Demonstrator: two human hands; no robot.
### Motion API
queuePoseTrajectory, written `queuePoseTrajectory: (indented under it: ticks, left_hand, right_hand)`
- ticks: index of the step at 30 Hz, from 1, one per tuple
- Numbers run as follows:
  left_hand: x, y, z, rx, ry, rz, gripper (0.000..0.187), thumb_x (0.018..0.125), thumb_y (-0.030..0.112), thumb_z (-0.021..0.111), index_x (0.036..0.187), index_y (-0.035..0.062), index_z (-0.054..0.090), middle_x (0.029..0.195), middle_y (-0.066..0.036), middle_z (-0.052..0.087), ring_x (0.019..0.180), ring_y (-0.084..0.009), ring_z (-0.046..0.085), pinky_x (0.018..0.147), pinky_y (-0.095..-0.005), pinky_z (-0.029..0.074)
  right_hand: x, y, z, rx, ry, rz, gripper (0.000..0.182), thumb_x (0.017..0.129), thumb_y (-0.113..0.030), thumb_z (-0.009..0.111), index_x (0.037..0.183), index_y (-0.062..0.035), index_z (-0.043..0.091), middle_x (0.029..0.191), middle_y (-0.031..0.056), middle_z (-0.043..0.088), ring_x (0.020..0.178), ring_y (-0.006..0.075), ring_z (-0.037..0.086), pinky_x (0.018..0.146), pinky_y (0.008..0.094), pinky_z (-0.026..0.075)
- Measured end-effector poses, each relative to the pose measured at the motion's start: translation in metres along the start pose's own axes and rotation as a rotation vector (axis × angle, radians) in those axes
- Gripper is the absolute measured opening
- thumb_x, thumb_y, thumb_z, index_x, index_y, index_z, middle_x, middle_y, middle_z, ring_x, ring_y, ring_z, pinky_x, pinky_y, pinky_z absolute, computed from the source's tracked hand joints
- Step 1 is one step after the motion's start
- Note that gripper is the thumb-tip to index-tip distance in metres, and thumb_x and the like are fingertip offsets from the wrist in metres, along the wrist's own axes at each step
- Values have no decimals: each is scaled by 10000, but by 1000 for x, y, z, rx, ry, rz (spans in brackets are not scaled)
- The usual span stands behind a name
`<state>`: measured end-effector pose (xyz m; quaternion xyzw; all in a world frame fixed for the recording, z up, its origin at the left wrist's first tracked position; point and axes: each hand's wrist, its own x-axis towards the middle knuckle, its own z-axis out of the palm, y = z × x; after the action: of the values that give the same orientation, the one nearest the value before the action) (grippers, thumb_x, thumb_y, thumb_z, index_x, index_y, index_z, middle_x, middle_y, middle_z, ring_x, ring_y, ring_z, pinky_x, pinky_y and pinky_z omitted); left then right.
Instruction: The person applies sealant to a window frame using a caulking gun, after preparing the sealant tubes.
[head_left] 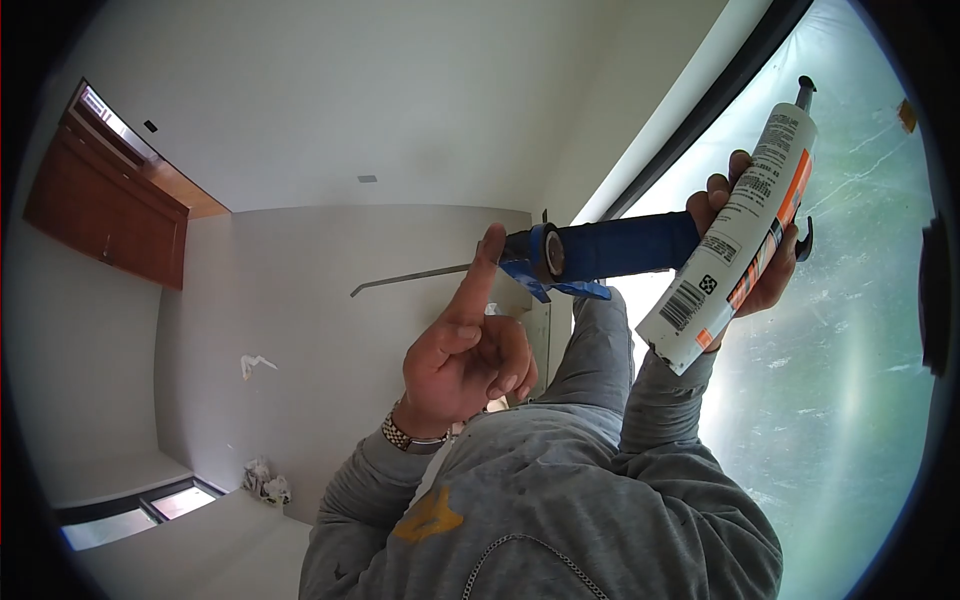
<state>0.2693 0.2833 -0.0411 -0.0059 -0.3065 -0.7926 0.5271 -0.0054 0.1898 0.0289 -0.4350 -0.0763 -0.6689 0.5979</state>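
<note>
My right hand (768, 285) is wrapped round a white sealant cartridge (735, 235) with orange print, a barcode and a dark-tipped nozzle pointing up. Behind the cartridge, a caulking gun (625, 245) with a blue barrel reaches leftward from the same hand; its bent metal rod (415, 278) sticks out at the far left. A blue ring with a pale core (554, 250), resembling a tape roll, sits at the gun's rear. My left hand (460, 355) holds nothing, palm toward me. Its index finger stretches up to the gun's rear end, while the other fingers curl loosely.
Plastic sheeting (850, 400) covers a bright opening at my right, beside a dark frame (710, 110). A brown wooden door (105, 205) stands at the far left. Crumpled material (266, 482) lies on a ledge at lower left, above a window (145, 512).
</note>
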Motion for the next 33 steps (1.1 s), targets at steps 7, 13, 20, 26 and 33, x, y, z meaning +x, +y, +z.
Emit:
queuePoseTrajectory:
  ticks: [7,13,20,26,33]
  left_hand:
    - [4,-3,-3,289,46,-71,879,908,217,357,1652,206,-111,741,-126,627,559,-165,555,588,-332,536]
    - [-16,-3,-4,329,143,-212,801,913,236,341,1650,51,87,802,-156,664,610,-187,603,597,-317,531]
    - [-83,-10,-75,413,535,-99,685,992,324,386,1586,-9,309,1134,-194,650,918,-243,648,840,-398,560]
    - [-333,-157,-253,410,1494,-833,697,993,472,486,1494,-8,428,1259,-161,614,1147,-281,573,958,-455,479]
    - [-326,-238,-114,-11,1315,-592,591,1011,464,462,1364,1,563,1221,-168,674,1140,-280,606,1094,-422,422]
  right_hand:
    - [3,2,10,105,-45,72,768,1008,-339,560,1495,142,211,1175,243,502,1163,283,563,888,377,550]
    - [2,-1,6,-105,64,-72,740,1032,-292,528,1499,174,191,1223,310,517,1173,311,547,876,387,556]
    - [5,-15,-8,0,-272,212,715,1014,-272,504,1527,101,173,1416,317,435,1281,368,462,1128,475,481]
    - [4,-37,-31,-125,-140,604,775,980,-300,504,1542,94,143,1449,370,425,1380,413,449,1128,555,479]
    - [-16,-12,-46,-203,-64,312,736,1007,-269,459,1544,142,168,1408,409,452,1294,489,532,1067,519,501]
